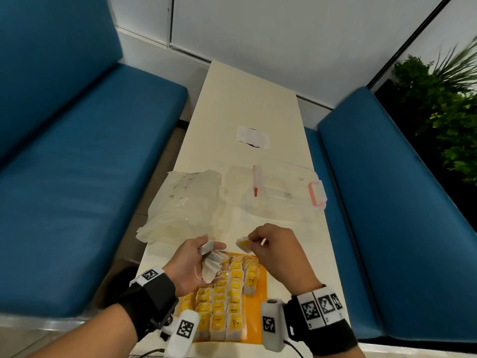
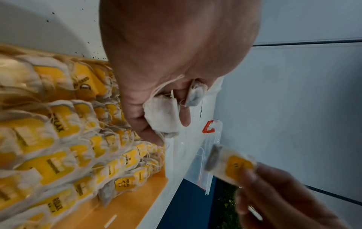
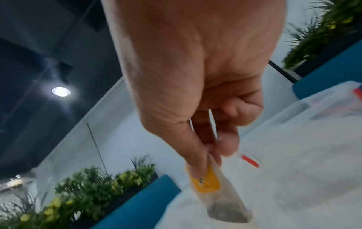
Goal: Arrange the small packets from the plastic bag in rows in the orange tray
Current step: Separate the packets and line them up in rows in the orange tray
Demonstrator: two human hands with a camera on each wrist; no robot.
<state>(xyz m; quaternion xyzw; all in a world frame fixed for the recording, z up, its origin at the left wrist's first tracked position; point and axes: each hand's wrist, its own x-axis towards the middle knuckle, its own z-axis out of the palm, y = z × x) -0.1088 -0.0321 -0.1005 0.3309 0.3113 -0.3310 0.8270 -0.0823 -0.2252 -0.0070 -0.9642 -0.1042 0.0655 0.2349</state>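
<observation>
a: small white paper packets with yellow labels [image 1: 227, 301] lie in overlapping rows in the flat orange tray [image 1: 261, 293], at the near end of the long cream table [image 1: 247, 107].
b: and the hands?
a: left hand [image 1: 191, 264], palm up over the tray's far left corner, curls its fingers round a bunch of white packets [image 1: 210, 262], strings trailing across the palm. right hand [image 1: 278, 251] is above the tray's far edge, thumb and fingers pinching a single yellow-labelled packet [image 1: 244, 244]; the other fingers are tucked in.
b: the bag?
a: crumpled clear plastic bag [image 1: 185, 202] lies past the tray toward the table's left edge. beside it, toward the right edge, a clear plastic box with a pink clasp [image 1: 284, 192]; whether they touch, i cannot tell. a white wrapper [image 1: 251, 136] sits farther up the table.
</observation>
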